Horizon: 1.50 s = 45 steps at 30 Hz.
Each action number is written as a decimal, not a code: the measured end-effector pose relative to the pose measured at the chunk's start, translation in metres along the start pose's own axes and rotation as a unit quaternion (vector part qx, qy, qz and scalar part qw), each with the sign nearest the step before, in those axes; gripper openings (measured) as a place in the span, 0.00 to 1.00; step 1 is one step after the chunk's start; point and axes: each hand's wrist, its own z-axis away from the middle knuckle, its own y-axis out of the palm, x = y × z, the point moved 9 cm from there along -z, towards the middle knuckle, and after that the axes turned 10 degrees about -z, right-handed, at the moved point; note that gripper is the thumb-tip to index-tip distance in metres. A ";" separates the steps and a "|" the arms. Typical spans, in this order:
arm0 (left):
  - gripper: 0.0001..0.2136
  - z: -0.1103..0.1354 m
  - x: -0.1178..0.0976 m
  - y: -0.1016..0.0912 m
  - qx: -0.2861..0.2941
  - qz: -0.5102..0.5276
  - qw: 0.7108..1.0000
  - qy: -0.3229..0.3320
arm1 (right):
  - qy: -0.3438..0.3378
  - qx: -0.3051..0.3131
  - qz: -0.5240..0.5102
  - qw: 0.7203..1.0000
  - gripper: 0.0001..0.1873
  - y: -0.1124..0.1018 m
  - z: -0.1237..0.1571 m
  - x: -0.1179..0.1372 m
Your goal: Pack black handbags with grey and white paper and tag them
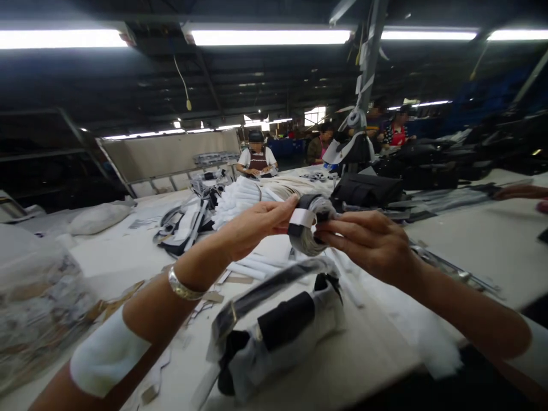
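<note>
My left hand (250, 228) and my right hand (363, 242) are raised above the white table (462, 240), both closed on a small coiled roll of black and grey strap (309, 227) with a white paper band around it. The left fingers pinch the white band; the right fingers grip the roll's right side. Below the hands lies a black and white bundle in clear plastic wrap (274, 331). A silver bracelet (184, 288) is on my left wrist.
White rolled pieces (240, 200) and black straps (184, 225) lie farther back. A clear bag of scraps (34, 308) sits at the left. Black bags (368, 191) are stacked right of centre. Other people (257, 157) work at the table's far end; another hand (518, 192) reaches in at right.
</note>
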 end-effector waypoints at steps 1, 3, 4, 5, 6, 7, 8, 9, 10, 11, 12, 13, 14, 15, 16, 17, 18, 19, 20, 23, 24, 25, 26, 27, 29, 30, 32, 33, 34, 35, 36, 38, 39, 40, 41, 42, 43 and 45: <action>0.26 0.008 -0.008 0.008 0.012 0.007 1.000 0.000 | -0.006 -0.003 0.001 1.000 0.21 -0.005 -0.001 0.010; 0.22 0.026 -0.019 0.020 0.032 0.013 0.999 -0.001 | -0.010 -0.013 0.003 1.000 0.22 -0.013 -0.001 0.026; 0.20 0.035 -0.024 0.025 0.040 0.014 0.999 -0.001 | -0.007 -0.018 0.003 1.000 0.22 -0.016 -0.002 0.032; 0.18 0.043 -0.028 0.029 0.044 0.015 0.999 -0.003 | 0.000 -0.017 -0.002 1.000 0.22 -0.018 -0.003 0.035; 0.17 0.051 -0.031 0.032 0.044 0.015 0.999 -0.006 | 0.010 -0.013 -0.013 1.000 0.21 -0.018 -0.005 0.038; 0.17 0.057 -0.034 0.034 0.039 0.014 0.999 -0.011 | 0.024 -0.005 -0.031 0.999 0.20 -0.018 -0.007 0.040; 0.16 0.064 -0.037 0.035 0.029 0.009 0.999 -0.015 | 0.045 0.003 -0.055 0.997 0.18 -0.017 -0.009 0.042; 0.16 0.069 -0.040 0.034 0.014 0.003 1.000 -0.017 | 0.068 0.009 -0.083 0.994 0.17 -0.017 -0.011 0.044; 0.17 0.075 -0.044 0.031 -0.003 -0.004 1.000 -0.016 | 0.096 0.005 -0.115 0.989 0.15 -0.017 -0.011 0.047; 0.17 0.081 -0.048 0.026 -0.021 -0.012 1.000 -0.012 | 0.126 -0.012 -0.148 0.981 0.14 -0.020 -0.011 0.051; 0.17 0.087 -0.052 0.019 -0.043 -0.022 0.999 -0.004 | 0.160 -0.042 -0.183 0.969 0.12 -0.023 -0.009 0.055; 0.18 0.093 -0.056 0.010 -0.065 -0.035 0.997 0.005 | 0.201 -0.075 -0.223 0.951 0.10 -0.025 -0.005 0.059; 0.19 0.099 -0.058 0.000 -0.088 -0.050 0.995 0.012 | 0.250 -0.095 -0.273 0.924 0.09 -0.022 0.002 0.063; 0.19 0.105 -0.058 -0.010 -0.106 -0.069 0.992 0.012 | 0.307 -0.094 -0.337 0.885 0.09 -0.011 0.010 0.067; 0.20 0.110 -0.054 -0.021 -0.120 -0.092 0.988 0.005 | 0.370 -0.073 -0.413 0.829 0.11 0.008 0.018 0.071; 0.21 0.114 -0.048 -0.031 -0.132 -0.117 0.984 -0.010 | 0.430 -0.035 -0.491 0.757 0.15 0.031 0.027 0.077; 0.21 0.117 -0.039 -0.040 -0.140 -0.142 0.979 -0.033 | 0.484 0.003 -0.560 0.672 0.19 0.054 0.036 0.085; 0.22 0.120 -0.028 -0.048 -0.146 -0.167 0.973 -0.058 | 0.525 0.028 -0.613 0.590 0.23 0.073 0.042 0.093; 0.22 0.122 -0.017 -0.055 -0.151 -0.188 0.967 -0.082 | 0.554 0.032 -0.647 0.523 0.26 0.086 0.044 0.095; 0.23 0.125 0.017 -0.063 -0.142 -0.211 0.957 -0.136 | 0.585 -0.009 -0.671 0.456 0.25 0.100 0.033 0.080; 0.23 0.125 0.026 -0.062 -0.134 -0.206 0.958 -0.149 | 0.583 -0.017 -0.669 0.460 0.24 0.100 0.026 0.073; 0.23 0.125 0.034 -0.060 -0.128 -0.199 0.959 -0.156 | 0.581 -0.017 -0.666 0.467 0.23 0.100 0.019 0.067; 0.23 0.125 0.040 -0.057 -0.122 -0.192 0.961 -0.160 | 0.579 -0.013 -0.664 0.473 0.22 0.100 0.013 0.063; 0.23 0.125 0.044 -0.054 -0.116 -0.184 0.963 -0.159 | 0.579 -0.009 -0.662 0.476 0.21 0.101 0.008 0.060; 0.23 0.122 0.050 -0.049 -0.106 -0.169 0.968 -0.151 | 0.581 -0.005 -0.664 0.470 0.20 0.104 -0.001 0.055; 0.23 0.121 0.052 -0.047 -0.102 -0.158 0.971 -0.147 | 0.584 -0.007 -0.666 0.463 0.20 0.106 -0.003 0.054; 0.25 0.117 0.056 -0.044 -0.099 -0.130 0.976 -0.143 | 0.590 -0.021 -0.671 0.447 0.19 0.111 -0.008 0.051; 0.26 0.115 0.058 -0.043 -0.098 -0.114 0.978 -0.142 | 0.592 -0.034 -0.674 0.440 0.18 0.112 -0.010 0.049; 0.26 0.113 0.059 -0.042 -0.097 -0.097 0.981 -0.140 | 0.593 -0.049 -0.677 0.433 0.17 0.113 -0.012 0.047; 0.27 0.111 0.060 -0.040 -0.095 -0.081 0.983 -0.138 | 0.592 -0.065 -0.681 0.427 0.15 0.113 -0.014 0.044; 0.27 0.109 0.061 -0.037 -0.091 -0.066 0.984 -0.136 | 0.590 -0.081 -0.683 0.422 0.14 0.113 -0.016 0.042; 0.26 0.106 0.062 -0.030 -0.082 -0.040 0.987 -0.132 | 0.590 -0.103 -0.684 0.416 0.12 0.112 -0.018 0.038; 0.25 0.105 0.062 -0.026 -0.077 -0.028 0.988 -0.132 | 0.594 -0.108 -0.681 0.414 0.11 0.112 -0.017 0.037; 0.25 0.105 0.063 -0.022 -0.072 -0.017 0.988 -0.132 | 0.600 -0.109 -0.676 0.413 0.10 0.113 -0.016 0.038; 0.25 0.105 0.064 -0.018 -0.067 -0.006 0.989 -0.133 | 0.606 -0.106 -0.671 0.414 0.10 0.114 -0.014 0.039; 0.25 0.107 0.066 -0.014 -0.063 0.003 0.989 -0.135 | 0.610 -0.100 -0.667 0.416 0.10 0.115 -0.012 0.041; 0.25 0.108 0.067 -0.010 -0.059 0.012 0.989 -0.137 | 0.612 -0.093 -0.665 0.419 0.10 0.117 -0.010 0.043; 0.25 0.113 0.070 -0.003 -0.052 0.025 0.988 -0.144 | 0.607 -0.079 -0.667 0.425 0.11 0.118 -0.008 0.049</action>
